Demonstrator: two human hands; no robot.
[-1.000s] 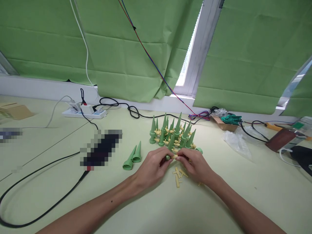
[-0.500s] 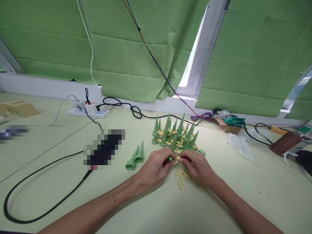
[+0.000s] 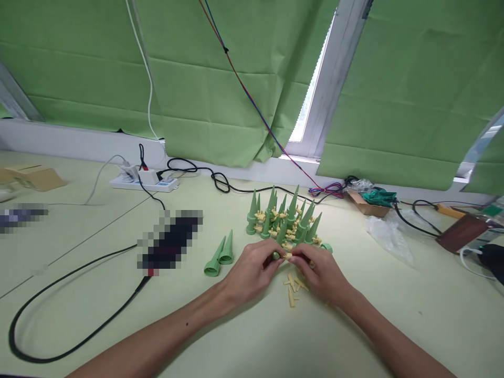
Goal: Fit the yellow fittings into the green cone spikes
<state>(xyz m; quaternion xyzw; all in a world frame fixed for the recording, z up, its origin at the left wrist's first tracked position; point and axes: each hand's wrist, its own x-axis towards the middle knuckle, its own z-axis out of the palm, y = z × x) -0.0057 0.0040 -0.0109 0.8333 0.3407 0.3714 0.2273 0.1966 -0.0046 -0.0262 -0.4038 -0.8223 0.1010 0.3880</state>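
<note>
My left hand (image 3: 252, 270) is closed around a green piece (image 3: 276, 255), mostly covered by the fingers. Close against it, my right hand (image 3: 321, 270) pinches a small yellow part (image 3: 289, 256); the two fingertips almost meet. Behind both hands stands a cluster of upright green cones (image 3: 292, 207) with yellow fittings (image 3: 291, 232) between them. Several loose yellow fittings (image 3: 291, 296) lie on the table just in front of the hands. Two green cones (image 3: 227, 249) lean together left of my left hand.
On the pale table (image 3: 236, 336), a blurred dark device (image 3: 173, 241) with a black cable lies at left. A power strip (image 3: 144, 181) sits at the back left. At right are a cardboard box (image 3: 368, 206), plastic bags (image 3: 388, 236) and a dark red object (image 3: 461, 232).
The whole view has shifted very slightly. Both hands keep nearly the same place and hold on the green piece and the yellow part.
</note>
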